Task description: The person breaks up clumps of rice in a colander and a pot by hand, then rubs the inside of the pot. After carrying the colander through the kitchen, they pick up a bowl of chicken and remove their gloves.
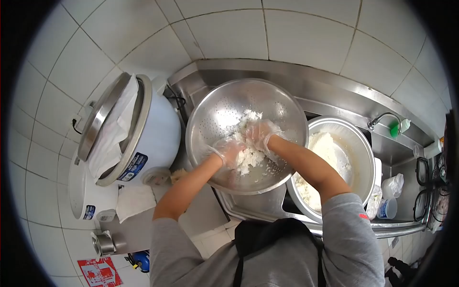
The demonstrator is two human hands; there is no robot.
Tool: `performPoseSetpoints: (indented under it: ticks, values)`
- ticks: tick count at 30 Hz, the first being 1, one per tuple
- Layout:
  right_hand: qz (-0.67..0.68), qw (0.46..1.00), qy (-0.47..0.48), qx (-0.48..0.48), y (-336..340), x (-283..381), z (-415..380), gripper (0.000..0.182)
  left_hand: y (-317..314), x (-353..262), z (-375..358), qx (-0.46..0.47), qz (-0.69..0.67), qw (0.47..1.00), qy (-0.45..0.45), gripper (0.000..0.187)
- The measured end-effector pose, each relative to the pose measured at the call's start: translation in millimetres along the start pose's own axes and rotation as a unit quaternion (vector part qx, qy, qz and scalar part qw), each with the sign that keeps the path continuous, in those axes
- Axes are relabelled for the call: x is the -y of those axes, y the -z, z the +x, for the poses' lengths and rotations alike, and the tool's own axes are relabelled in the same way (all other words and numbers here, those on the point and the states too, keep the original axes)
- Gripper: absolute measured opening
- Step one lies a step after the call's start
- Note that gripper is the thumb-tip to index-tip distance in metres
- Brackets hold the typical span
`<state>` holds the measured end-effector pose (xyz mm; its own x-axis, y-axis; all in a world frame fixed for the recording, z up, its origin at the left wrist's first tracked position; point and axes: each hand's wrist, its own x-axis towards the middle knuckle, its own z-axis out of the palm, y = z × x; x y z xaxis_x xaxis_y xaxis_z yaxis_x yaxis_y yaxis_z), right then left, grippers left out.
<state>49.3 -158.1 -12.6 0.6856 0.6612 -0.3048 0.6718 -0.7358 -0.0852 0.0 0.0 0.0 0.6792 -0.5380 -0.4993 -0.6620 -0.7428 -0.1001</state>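
Observation:
A wide perforated steel colander (pixel 205 119) sits over the counter in front of me, with white cooked rice (pixel 250 158) clumped in its middle. Both of my hands wear clear plastic gloves and are down in the rice, close together. My left hand (pixel 229 150) is curled into the near left side of the clump. Just beyond it, my right hand (pixel 260 134) bends its fingers down into the rice. Rice hides part of the fingertips on both hands. Loose grains stick to the colander wall around them.
Right of the colander, a large metal pot (pixel 366 165) holds more rice along its left side. A faucet (pixel 382 117) and a green bottle (pixel 399 127) stand behind it. At left is a big rice cooker (pixel 162 129) with its lid (pixel 103 115) raised and a white cloth (pixel 112 138) draped there.

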Motion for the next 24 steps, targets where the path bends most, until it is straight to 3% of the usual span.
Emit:
performPoseSetpoints:
  ticks: [2, 3, 4, 5, 6, 7, 9, 10, 11, 12, 13, 15, 16, 19, 20, 22, 24]
  values:
    - [0.039, 0.998, -0.022, -0.048, 1, 4, -1, 0.032, 3, -2, 1, 0.069, -0.168, 0.981, 0.066, 0.065]
    - [0.012, 0.998, -0.026, -0.057, -8, -23, 16, 0.032, 8, -2, 13, 0.041, -0.168, 0.983, 0.068, 0.065]
    - [0.261, 0.948, 0.059, -0.175, -44, -38, 46, 0.031, 3, -2, 3, 0.022, -0.164, 0.983, 0.079, 0.061]
    - [0.482, 0.820, 0.135, -0.278, -62, -48, 61, 0.029, 0, -2, 0, -0.005, -0.162, 0.983, 0.088, 0.057]
    - [0.246, 0.928, -0.001, -0.281, -20, -42, 29, 0.036, -6, 1, 6, -0.010, -0.162, 0.983, 0.088, 0.057]
    - [0.242, 0.928, -0.002, -0.282, 3, -44, 12, 0.036, -16, 8, 13, -0.061, -0.180, 0.977, 0.099, 0.054]
    - [0.482, 0.833, 0.005, -0.273, 31, -48, -13, 0.047, -25, 14, 14, -0.104, -0.198, 0.969, 0.103, 0.051]
    - [0.484, 0.831, -0.001, -0.274, 48, -46, -26, 0.047, -24, 20, 12, -0.151, -0.276, 0.942, 0.119, 0.051]
    - [0.404, 0.878, -0.096, -0.236, 66, -40, -35, 0.051, -20, 23, 12, -0.197, -0.351, 0.905, 0.136, 0.050]
    - [0.317, 0.909, -0.187, -0.193, 75, -39, -38, 0.055, 3, 17, 3, -0.186, -0.402, 0.883, 0.157, 0.044]
    - [0.318, 0.909, -0.188, -0.193, 63, -46, -27, 0.055, -6, 26, 11, -0.185, -0.402, 0.883, 0.156, 0.044]
    - [0.383, 0.850, -0.168, -0.321, 33, -55, 2, 0.052, -29, 48, 25, -0.251, -0.413, 0.872, 0.077, 0.038]
    - [0.384, 0.849, -0.167, -0.321, 47, -45, -12, 0.052, -10, 42, 15, -0.218, -0.447, 0.865, 0.060, 0.036]
    - [0.405, 0.839, -0.097, -0.350, 68, -23, -40, 0.049, 35, 18, -10, -0.205, -0.405, 0.884, 0.114, 0.042]
    - [0.422, 0.831, -0.124, -0.339, 66, -21, -38, 0.047, 29, 20, -6, -0.204, -0.405, 0.884, 0.114, 0.042]
    - [0.439, 0.823, -0.152, -0.327, 71, -18, -41, 0.045, 21, 21, 2, -0.290, -0.349, 0.890, 0.044, 0.044]
    - [0.398, 0.893, -0.163, -0.134, 76, -20, -45, 0.037, 20, 21, 3, -0.260, -0.363, 0.894, 0.030, 0.050]
